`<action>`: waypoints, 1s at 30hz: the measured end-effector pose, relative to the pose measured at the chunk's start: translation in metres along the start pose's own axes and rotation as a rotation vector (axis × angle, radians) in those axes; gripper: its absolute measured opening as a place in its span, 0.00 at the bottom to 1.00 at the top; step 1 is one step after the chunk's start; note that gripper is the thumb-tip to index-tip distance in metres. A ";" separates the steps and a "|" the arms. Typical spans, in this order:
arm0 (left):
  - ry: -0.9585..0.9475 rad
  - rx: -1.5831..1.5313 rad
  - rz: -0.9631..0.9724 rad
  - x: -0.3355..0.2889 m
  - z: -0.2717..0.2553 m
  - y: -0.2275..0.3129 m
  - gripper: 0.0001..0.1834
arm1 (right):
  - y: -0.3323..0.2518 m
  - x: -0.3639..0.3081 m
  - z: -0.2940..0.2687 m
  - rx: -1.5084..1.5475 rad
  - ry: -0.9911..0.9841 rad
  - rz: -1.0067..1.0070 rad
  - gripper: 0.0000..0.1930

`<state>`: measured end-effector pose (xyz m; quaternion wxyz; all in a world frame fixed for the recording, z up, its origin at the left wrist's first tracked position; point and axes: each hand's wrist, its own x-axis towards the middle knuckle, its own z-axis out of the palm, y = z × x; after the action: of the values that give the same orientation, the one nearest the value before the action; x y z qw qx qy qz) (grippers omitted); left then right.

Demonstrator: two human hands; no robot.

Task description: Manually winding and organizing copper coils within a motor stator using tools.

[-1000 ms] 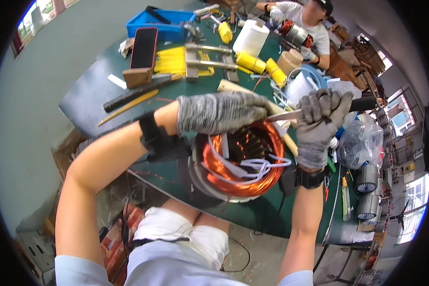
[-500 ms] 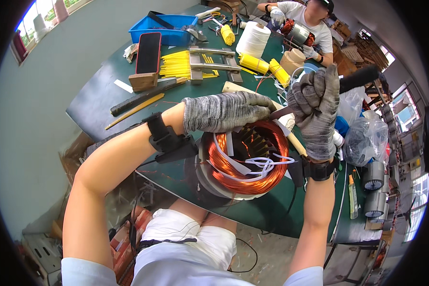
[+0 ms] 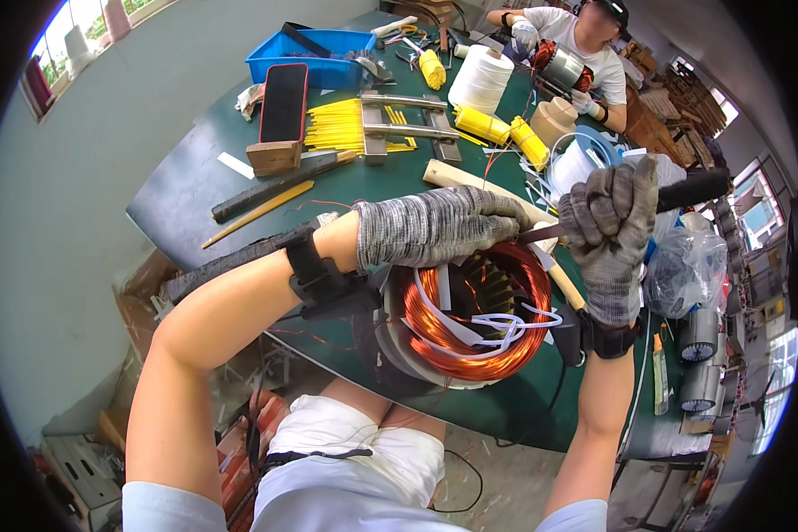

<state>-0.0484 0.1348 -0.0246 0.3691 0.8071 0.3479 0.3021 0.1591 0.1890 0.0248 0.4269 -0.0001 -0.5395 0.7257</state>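
Observation:
A motor stator (image 3: pixel 479 365) sits on the table before me, with a ring of copper wire coils around its open middle and white sleeved leads lying over them. My left hand (image 3: pixel 448 223), in a grey knit glove, lies over the stator's far side with fingers stretched out together; its fingertips meet a flat metal blade. My right hand (image 3: pixel 607 235), gloved alike, is closed around that black-handled bladed tool (image 3: pixel 693 189). The handle points up and right, the blade left toward the coils. Whether the left fingertips press the blade is hidden.
Beyond my hands lie a wooden mallet-like stick (image 3: pixel 470 183), yellow sleeves (image 3: pixel 332 126), a phone (image 3: pixel 284 105) on a wooden block, white thread (image 3: pixel 481 80) and a blue bin (image 3: pixel 328 66). Plastic bags (image 3: pixel 683 270) and metal stators (image 3: pixel 700 335) stand right. A co-worker (image 3: pixel 594 53) handles another stator opposite.
The whole view has shifted, moving things slightly right and down. My right hand and the tool's handle sit lower relative to the stator. My left hand stays over the stator's far side.

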 end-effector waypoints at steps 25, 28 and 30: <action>-0.018 -0.234 -0.087 0.004 0.002 0.005 0.17 | -0.008 -0.113 -0.120 -1.487 0.815 -0.167 0.09; -0.010 -0.135 -0.072 0.004 0.000 0.010 0.15 | 0.006 -0.135 -0.139 -2.157 0.222 0.728 0.12; 0.027 -0.014 -0.099 0.002 0.000 0.017 0.14 | -0.001 -0.137 -0.124 -1.961 0.292 0.571 0.15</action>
<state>-0.0413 0.1282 -0.0107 0.3846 0.7821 0.3904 0.2967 0.3040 0.2013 -0.0895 0.1122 -0.5647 -0.8169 0.0338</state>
